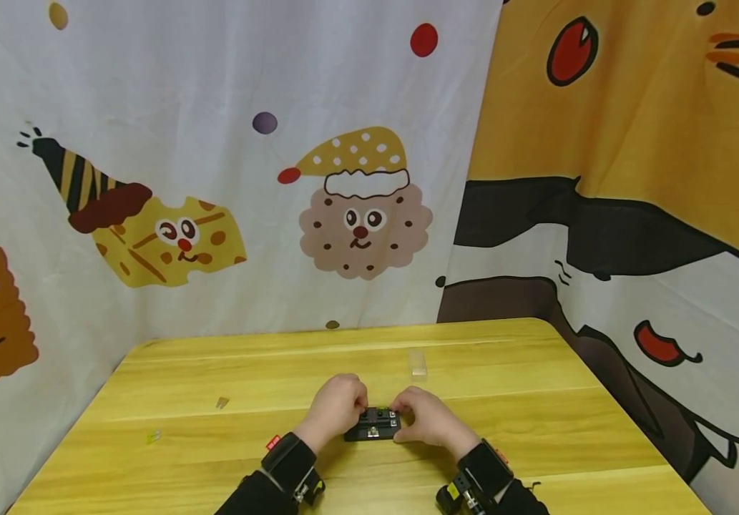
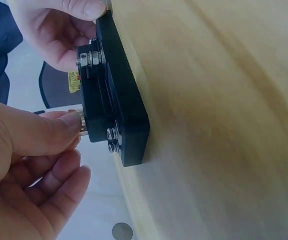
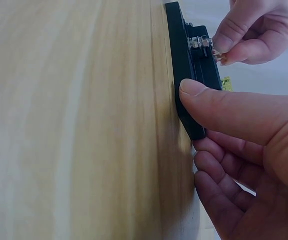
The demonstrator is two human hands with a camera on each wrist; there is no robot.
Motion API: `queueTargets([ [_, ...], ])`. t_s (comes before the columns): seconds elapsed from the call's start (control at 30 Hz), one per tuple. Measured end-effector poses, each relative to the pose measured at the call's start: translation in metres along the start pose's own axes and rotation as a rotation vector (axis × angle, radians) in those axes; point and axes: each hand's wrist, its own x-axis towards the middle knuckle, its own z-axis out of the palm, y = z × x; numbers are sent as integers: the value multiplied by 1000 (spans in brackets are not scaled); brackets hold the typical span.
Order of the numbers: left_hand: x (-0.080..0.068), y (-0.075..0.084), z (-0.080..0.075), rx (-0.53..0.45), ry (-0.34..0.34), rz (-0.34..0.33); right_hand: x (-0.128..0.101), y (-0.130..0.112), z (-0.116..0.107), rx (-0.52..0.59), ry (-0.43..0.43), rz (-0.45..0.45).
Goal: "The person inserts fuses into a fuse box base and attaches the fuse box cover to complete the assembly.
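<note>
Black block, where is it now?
In the head view the black block lies flat on the table, near its front edge at centre, between the left hand and right hand.

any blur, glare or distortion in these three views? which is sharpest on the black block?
Head view: evenly lit, wide-angle bowing at the table edges, black block small, partly hidden by left hand and right hand. Left wrist view: block sharp, near fingers soft, background washed out. Right wrist view: block fairly sharp, thumb close and soft.
</note>
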Motion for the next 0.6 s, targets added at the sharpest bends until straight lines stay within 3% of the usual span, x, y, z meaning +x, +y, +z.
queueTargets([
  [0.6, 0, 1, 0, -37, -32, -69, 0, 0, 1, 16, 4, 5],
])
